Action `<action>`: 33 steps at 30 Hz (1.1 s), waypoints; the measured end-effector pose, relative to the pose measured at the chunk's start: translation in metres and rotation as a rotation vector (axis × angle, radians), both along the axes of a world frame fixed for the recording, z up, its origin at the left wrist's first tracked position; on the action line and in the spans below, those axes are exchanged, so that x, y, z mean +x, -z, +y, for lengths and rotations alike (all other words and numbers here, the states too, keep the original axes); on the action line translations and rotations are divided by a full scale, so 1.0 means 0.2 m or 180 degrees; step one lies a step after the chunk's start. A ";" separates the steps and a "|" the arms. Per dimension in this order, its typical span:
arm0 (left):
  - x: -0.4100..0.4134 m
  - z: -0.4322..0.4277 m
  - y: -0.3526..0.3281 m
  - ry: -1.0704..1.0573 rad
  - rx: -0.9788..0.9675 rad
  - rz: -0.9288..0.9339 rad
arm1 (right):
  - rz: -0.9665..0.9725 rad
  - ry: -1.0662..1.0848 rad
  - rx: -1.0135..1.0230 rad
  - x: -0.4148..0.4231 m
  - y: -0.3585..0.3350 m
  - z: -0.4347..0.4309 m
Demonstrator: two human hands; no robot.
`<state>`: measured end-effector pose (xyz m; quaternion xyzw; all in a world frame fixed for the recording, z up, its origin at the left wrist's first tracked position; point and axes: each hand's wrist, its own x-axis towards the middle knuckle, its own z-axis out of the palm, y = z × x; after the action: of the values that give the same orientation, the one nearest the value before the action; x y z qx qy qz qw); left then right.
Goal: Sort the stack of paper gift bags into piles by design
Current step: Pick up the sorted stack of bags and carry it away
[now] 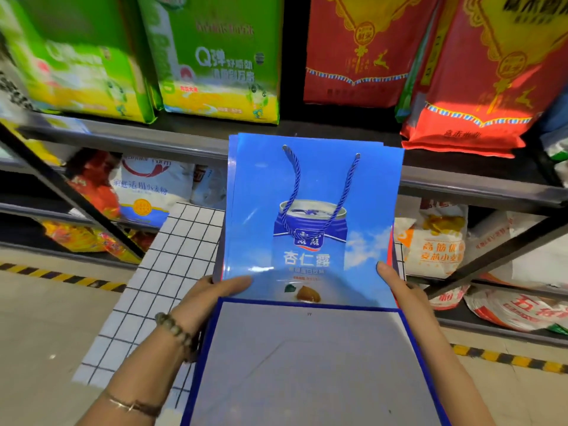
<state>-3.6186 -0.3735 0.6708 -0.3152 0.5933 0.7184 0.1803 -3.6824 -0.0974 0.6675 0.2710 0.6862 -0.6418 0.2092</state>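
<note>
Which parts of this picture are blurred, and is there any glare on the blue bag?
Head view: the green sack at upper left is smeared by motion blur; the blue gift bag is sharp, with white glare streaks near its lower left; a bright light patch falls on the red sack at right.

Shelved sacks, gridded cloth

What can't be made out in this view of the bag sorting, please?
Head view only:
1. The stack under the top bag: its designs are hidden by that bag; only edges show.
2. Fingers of the left hand and right hand: hidden under the stack.
3. The flap: cut off by the bottom edge.
4. The green sacks: print blurred.
</note>
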 end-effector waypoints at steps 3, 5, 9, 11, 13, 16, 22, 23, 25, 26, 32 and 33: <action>0.12 -0.06 -0.05 -0.0227 -0.0199 -0.0009 | 0.0078 -0.0311 0.0070 -0.01 -0.05 -0.11; 0.21 -0.12 -0.06 -0.0409 -0.0225 0.0008 | 0.0179 -0.0531 0.0169 -0.01 -0.06 -0.20; 0.41 -0.25 -0.09 -0.0778 -0.0136 -0.0009 | 0.0227 -0.1001 0.0180 0.02 -0.05 -0.41; 0.51 -0.33 -0.10 -0.0971 -0.0177 -0.0006 | 0.0220 -0.1207 0.0089 0.05 -0.05 -0.52; 0.60 -0.40 -0.12 -0.1212 -0.0268 -0.0012 | 0.0235 -0.1412 -0.0063 0.07 -0.05 -0.64; 0.76 -0.52 -0.14 -0.1559 -0.0254 0.0028 | 0.0273 -0.1707 -0.0172 0.11 -0.08 -0.86; 1.08 -0.86 -0.16 -0.2194 -0.0141 0.0233 | 0.0351 -0.2222 -0.0183 0.26 -0.16 -1.41; 1.13 -0.93 -0.16 -0.2245 -0.0141 0.0254 | 0.0380 -0.2307 -0.0168 0.29 -0.15 -1.51; 1.25 -1.11 -0.15 -0.2365 -0.0161 0.0315 | 0.0508 -0.2439 -0.0147 0.38 -0.14 -1.73; 1.31 -1.20 -0.15 -0.2422 -0.0179 0.0325 | 0.0541 -0.2502 -0.0123 0.44 -0.14 -1.83; 1.65 -1.73 -0.14 -0.2795 -0.0338 0.0402 | 0.0750 -0.2643 -0.0547 0.76 -0.17 -2.48; 1.71 -1.82 -0.14 -0.2867 -0.0331 0.0411 | 0.0754 -0.2656 -0.0635 0.81 -0.18 -2.59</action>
<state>-3.2762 -0.7367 0.6981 -0.5050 0.4424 0.7126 -0.2035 -3.5209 -0.6149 0.7027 -0.1260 0.6908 -0.5920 0.3955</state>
